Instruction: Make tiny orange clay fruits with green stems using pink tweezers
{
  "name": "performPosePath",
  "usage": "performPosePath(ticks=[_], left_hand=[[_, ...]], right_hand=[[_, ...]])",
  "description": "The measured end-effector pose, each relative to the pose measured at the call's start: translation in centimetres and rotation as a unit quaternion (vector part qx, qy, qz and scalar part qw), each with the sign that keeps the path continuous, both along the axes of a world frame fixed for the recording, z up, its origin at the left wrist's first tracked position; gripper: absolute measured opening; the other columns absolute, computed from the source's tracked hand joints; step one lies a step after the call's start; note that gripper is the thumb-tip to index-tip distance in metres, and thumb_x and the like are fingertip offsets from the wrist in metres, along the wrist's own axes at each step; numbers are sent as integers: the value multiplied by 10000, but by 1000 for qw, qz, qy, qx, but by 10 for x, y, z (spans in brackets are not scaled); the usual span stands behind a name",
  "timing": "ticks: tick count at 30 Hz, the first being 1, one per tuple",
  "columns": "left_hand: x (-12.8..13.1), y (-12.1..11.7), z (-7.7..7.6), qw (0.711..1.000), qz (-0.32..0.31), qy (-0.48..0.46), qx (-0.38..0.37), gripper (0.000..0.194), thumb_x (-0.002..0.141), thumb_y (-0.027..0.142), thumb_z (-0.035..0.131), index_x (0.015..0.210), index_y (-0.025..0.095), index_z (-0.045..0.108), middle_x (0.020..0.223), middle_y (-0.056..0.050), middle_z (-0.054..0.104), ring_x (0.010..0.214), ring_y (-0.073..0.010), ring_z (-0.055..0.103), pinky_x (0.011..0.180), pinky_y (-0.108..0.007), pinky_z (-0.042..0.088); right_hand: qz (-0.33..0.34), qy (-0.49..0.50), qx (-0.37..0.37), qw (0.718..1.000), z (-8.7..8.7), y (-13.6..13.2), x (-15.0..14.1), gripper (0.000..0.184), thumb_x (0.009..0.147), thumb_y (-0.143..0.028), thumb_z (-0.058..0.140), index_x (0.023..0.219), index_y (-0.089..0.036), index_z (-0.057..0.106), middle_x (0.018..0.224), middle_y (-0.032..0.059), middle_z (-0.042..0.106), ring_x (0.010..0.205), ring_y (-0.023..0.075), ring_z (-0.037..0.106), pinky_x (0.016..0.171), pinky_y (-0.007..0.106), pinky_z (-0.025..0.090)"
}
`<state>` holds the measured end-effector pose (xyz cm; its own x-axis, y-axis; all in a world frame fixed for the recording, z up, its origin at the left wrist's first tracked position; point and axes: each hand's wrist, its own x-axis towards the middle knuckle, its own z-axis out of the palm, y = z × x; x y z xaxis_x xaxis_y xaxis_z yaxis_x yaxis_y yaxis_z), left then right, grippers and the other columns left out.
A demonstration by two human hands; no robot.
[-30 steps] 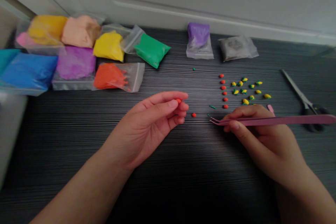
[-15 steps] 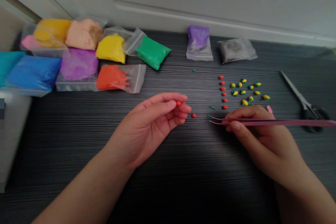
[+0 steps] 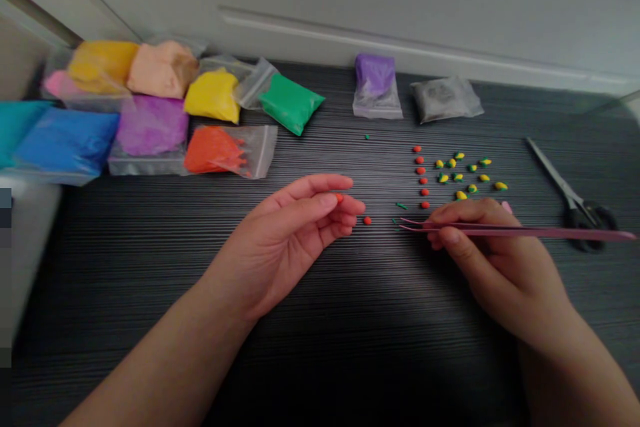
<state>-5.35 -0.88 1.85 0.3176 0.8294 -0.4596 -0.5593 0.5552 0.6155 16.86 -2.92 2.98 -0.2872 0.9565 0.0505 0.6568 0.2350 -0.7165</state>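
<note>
Between the thumb and forefinger of my left hand [image 3: 295, 233] is a small orange-red clay ball [image 3: 339, 198], partly hidden by the thumb. My right hand [image 3: 480, 247] grips pink tweezers [image 3: 540, 232], their curved tips pointing left and spread apart. Near the tips lie a tiny green clay bit [image 3: 394, 221] and a thin green clay strip [image 3: 401, 206]. A loose red clay ball [image 3: 367, 221] rests just right of my left fingers. Several red balls [image 3: 421, 171] stand in a column beyond my right hand, beside several yellow-and-green clay pieces [image 3: 458, 177].
Bags of coloured clay lie at the back left, among them an orange bag [image 3: 215, 150], a green bag [image 3: 290, 103] and a blue bag [image 3: 67, 140]. Further right are a purple bag [image 3: 375, 77] and a grey bag [image 3: 445, 99]. Scissors [image 3: 570, 193] lie at the right.
The tweezers' tips have spread slightly apart beside the green bits. My left hand keeps its pinch on the ball, almost still. The view has shifted slightly.
</note>
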Motion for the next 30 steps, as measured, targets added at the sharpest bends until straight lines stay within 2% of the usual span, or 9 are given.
performPosePath(ticks=[5,10,14,16,19,21,23,26,30], left_hand=[[0,-1,-1,1000,1,-2,0,95,735,110,584,812,152,621,757,-28,667,707,-99,609,716,-200,482],[0,0,0,1000,-1,2,-11,74,747,136,570,795,155,622,751,-27,651,701,-107,600,695,-219,482],[-1,1,0,1000,1,3,-17,72,743,148,575,791,150,628,748,-32,639,695,-108,591,690,-223,479],[-2,2,-1,1000,-3,-3,-18,80,744,148,576,804,150,629,753,-35,636,699,-109,588,690,-223,479],[-3,3,-2,1000,-11,-10,-19,89,755,144,565,821,152,626,763,-35,630,716,-109,586,699,-223,478],[-3,3,-2,1000,-11,-7,-16,91,761,137,558,823,153,623,770,-34,625,728,-107,582,708,-220,476],[-3,4,-1,1000,-11,-5,-10,92,758,130,559,823,153,622,775,-34,623,732,-107,580,709,-218,475],[-2,4,0,1000,-11,-5,-5,95,746,122,570,820,149,624,779,-37,625,727,-107,583,714,-224,478],[-2,5,0,1000,-5,6,5,90,753,134,567,818,147,628,770,-36,631,722,-105,587,717,-228,483]], right_hand=[[19,-10,6,1000,1,2,1,119,806,-209,526,925,-214,537,856,25,574,826,163,545,756,304,441],[9,3,-4,1000,2,1,1,71,809,-224,520,873,-218,552,858,28,580,832,168,550,723,296,447],[-53,116,-63,990,1,-4,-4,73,820,-263,505,827,-217,561,789,22,561,766,153,544,625,267,440],[-85,229,-127,961,0,-4,-8,80,834,-272,480,843,-219,540,723,6,548,657,127,524,566,253,421],[-122,394,-224,883,1,-3,-13,78,845,-284,450,816,-221,486,617,-25,519,503,92,451,487,233,368],[-143,466,-256,835,2,0,-14,94,836,-286,459,774,-217,454,554,-47,469,443,71,380,454,215,326],[-162,512,-259,803,3,3,-12,108,817,-279,490,748,-214,438,540,-62,422,427,56,325,442,200,299],[-181,543,-250,781,7,7,-7,128,808,-299,498,731,-215,441,572,-61,397,438,54,308,440,197,297],[-179,538,-238,789,11,8,-2,172,833,-350,431,718,-224,455,582,-47,396,455,76,326,452,218,330]])
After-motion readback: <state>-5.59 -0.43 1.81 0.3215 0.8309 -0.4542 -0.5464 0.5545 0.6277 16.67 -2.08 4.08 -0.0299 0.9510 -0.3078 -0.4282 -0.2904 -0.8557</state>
